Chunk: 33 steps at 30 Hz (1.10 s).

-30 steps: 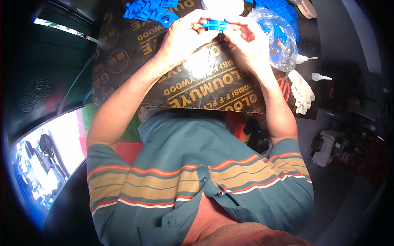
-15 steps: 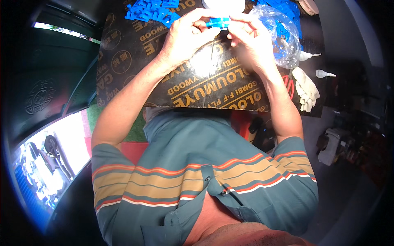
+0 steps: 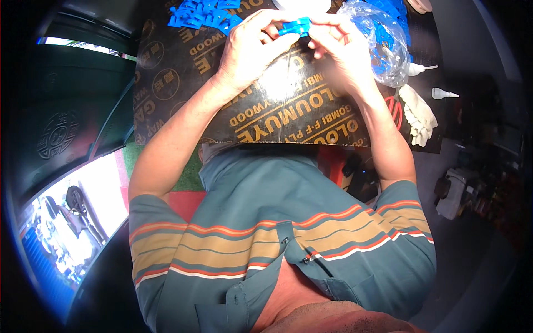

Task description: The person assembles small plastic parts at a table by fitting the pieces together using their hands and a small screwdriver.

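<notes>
Between my two hands, over the far part of the dark printed plywood board (image 3: pixel 183 105), is a small blue plastic piece (image 3: pixel 295 26). My left hand (image 3: pixel 250 44) pinches its left end between thumb and fingers. At its right end, the fingertips of my right hand (image 3: pixel 341 47) are closed on it too. The fingers cover parts of the piece, so its full shape is hidden. Several similar blue plastic pieces (image 3: pixel 202 12) lie loose beyond my left hand. A clear plastic bag (image 3: pixel 391 61) with more blue pieces sits just right of my right hand.
A round white object (image 3: pixel 302 5) stands at the far edge. On the right lie a white nozzle bottle (image 3: pixel 419 69), a small white nozzle (image 3: pixel 444 93), a whitish glove (image 3: pixel 417 114) and something with red loops (image 3: pixel 394 111), partly behind my forearm.
The blue piece has tilted a little, its right end now higher, with both hands still on it. The whole view has shifted slightly.
</notes>
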Motion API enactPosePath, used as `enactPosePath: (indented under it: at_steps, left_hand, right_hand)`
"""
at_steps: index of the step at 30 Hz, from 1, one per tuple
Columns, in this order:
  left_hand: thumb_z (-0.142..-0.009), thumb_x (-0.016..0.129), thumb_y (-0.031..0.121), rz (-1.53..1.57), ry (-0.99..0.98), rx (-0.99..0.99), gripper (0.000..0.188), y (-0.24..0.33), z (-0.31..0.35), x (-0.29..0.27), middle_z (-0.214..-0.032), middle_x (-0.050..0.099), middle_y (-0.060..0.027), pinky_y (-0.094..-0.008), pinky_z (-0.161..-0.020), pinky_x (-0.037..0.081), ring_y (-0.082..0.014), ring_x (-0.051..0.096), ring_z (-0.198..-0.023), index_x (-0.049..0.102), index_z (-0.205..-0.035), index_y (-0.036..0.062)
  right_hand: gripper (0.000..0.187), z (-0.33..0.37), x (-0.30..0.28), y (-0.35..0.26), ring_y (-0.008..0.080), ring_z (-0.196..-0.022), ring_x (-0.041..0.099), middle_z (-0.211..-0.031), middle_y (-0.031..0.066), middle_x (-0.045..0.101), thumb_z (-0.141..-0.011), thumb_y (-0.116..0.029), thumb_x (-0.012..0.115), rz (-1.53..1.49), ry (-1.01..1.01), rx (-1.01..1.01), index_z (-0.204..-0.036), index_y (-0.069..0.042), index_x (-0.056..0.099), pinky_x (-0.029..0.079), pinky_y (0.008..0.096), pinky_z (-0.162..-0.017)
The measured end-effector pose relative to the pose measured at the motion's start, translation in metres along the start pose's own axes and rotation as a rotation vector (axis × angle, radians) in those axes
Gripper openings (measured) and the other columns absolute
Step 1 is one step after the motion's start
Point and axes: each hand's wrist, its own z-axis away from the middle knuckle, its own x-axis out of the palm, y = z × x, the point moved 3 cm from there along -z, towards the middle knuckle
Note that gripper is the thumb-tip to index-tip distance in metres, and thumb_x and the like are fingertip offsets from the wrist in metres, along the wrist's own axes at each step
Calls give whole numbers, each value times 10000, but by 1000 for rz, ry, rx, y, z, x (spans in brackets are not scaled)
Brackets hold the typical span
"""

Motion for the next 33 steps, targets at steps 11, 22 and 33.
enactPosePath:
  at_steps: [11,22,33]
  left_hand:
    - [-899,814,54,-22,-8,12,379,2,2,0,-856,612,38,-164,-663,485,-7,541,-716,725,-1265,93]
    - [-906,812,57,-38,10,0,350,0,1,2,-920,668,15,-167,-681,504,-9,580,-757,707,-1240,48]
    - [-886,833,66,38,81,25,316,-1,2,6,-928,728,-43,-205,-672,560,-48,657,-746,672,-1154,24]
  right_hand:
    - [301,-1,-2,2,86,-798,687,-929,58,740,-960,-133,761,0,24,11,-1221,-1,690,537,209,-666]
    - [287,3,1,0,80,-831,672,-977,34,728,-988,-135,747,63,22,-38,-1249,-31,690,535,220,-712]
    - [200,7,8,-2,48,-743,644,-881,27,738,-941,-117,795,347,93,-304,-1103,-21,730,530,209,-656]
